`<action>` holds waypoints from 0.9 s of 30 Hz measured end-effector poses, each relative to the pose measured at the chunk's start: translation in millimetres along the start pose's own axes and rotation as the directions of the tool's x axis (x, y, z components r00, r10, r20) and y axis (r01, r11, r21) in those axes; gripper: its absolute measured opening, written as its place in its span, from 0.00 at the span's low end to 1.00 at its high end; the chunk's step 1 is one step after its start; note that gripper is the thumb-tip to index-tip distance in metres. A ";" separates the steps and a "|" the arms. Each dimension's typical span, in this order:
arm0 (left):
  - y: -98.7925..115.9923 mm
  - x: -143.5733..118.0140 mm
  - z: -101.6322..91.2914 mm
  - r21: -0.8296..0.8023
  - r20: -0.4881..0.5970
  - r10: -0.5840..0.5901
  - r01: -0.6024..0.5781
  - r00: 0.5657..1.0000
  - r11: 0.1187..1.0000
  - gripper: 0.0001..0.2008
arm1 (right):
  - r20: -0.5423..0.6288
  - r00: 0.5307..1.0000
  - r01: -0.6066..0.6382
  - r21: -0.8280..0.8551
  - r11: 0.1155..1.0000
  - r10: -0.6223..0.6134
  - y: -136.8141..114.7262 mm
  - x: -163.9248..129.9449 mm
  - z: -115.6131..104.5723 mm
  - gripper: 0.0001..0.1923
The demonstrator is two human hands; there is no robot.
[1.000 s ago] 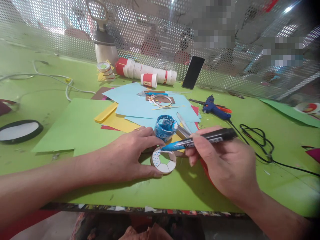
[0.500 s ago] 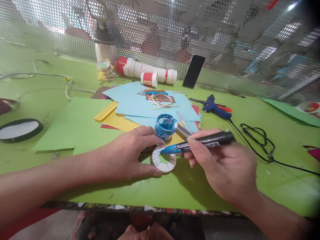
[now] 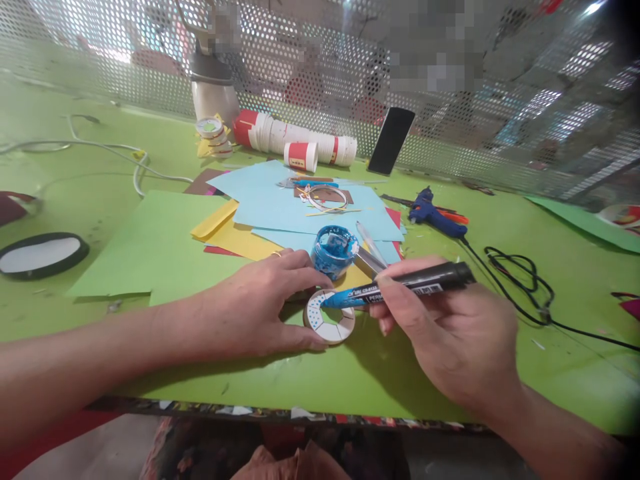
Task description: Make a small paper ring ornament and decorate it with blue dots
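A white ring (image 3: 330,332), split by dark lines into segments, lies on the green table; blue dots cover its left part. My left hand (image 3: 273,303) grips the ring at its left edge, thumb in front and fingers behind. Between the thumb and fingers of my right hand (image 3: 460,333) is a black permanent marker (image 3: 410,283) with blue paint smeared over its front end. That end touches or hovers just over the ring's upper left; I cannot tell which. Right behind the ring stands an open jar of blue paint (image 3: 333,257), stained on its walls.
Coloured paper sheets (image 3: 270,207) spread behind the jar. A blue glue gun (image 3: 435,217) with a black cord lies on the right. Stacked paper cups (image 3: 300,141), a phone (image 3: 391,141) and a perforated metal screen (image 3: 330,67) stand at the back. A black oval frame (image 3: 44,255) lies left.
The view has shifted slightly. Both hands keep their hold, and the marker's painted end stays at the dotted part of the ring.
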State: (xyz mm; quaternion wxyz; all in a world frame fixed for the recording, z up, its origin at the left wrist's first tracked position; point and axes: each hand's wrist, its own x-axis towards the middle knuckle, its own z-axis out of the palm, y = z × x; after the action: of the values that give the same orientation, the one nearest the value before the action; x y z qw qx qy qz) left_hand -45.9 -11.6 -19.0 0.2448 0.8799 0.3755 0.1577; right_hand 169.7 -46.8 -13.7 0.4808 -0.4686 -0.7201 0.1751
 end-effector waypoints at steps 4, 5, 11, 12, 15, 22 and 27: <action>0.4 -0.1 -0.1 0.000 -0.001 0.002 -0.002 1.000 1.000 0.26 | 0.007 1.000 -0.007 -0.008 1.000 0.007 -0.3 -0.1 -0.5 0.07; 0.3 -0.4 -0.2 -0.001 -0.003 0.000 0.000 1.000 1.000 0.26 | 0.010 1.000 -0.011 -0.014 1.000 0.011 -0.4 -0.2 -0.8 0.07; -1.0 -2.3 -0.1 -0.001 -0.001 -0.003 0.003 1.000 1.000 0.26 | 0.028 1.000 -0.012 -0.038 0.999 0.013 0.2 1.8 -0.9 0.07; -1.1 -2.3 0.1 -0.001 -0.003 -0.004 0.004 1.000 1.000 0.26 | 0.033 0.999 -0.010 -0.041 0.999 0.012 0.0 2.1 -0.8 0.07; -1.3 -1.7 0.5 -0.003 -0.008 -0.004 0.004 1.000 1.000 0.26 | 0.042 0.999 -0.008 -0.045 0.999 0.010 -1.5 2.7 -1.0 0.07; -1.7 -0.9 0.8 -0.003 -0.009 0.006 -0.006 1.000 1.000 0.26 | 0.061 0.998 -0.003 -0.041 0.999 0.006 -4.0 4.4 -1.7 0.08; -2.5 -0.6 1.2 0.001 -0.011 0.021 -0.021 1.000 1.000 0.25 | 0.071 0.997 -0.025 -0.022 0.999 0.027 -3.8 4.4 -1.1 0.08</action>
State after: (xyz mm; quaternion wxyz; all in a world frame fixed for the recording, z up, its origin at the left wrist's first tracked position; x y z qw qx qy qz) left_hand -47.2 -11.0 -21.5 0.2408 0.8829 0.3678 0.1648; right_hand 168.2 -45.3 -8.1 0.4477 -0.4764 -0.7323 0.1905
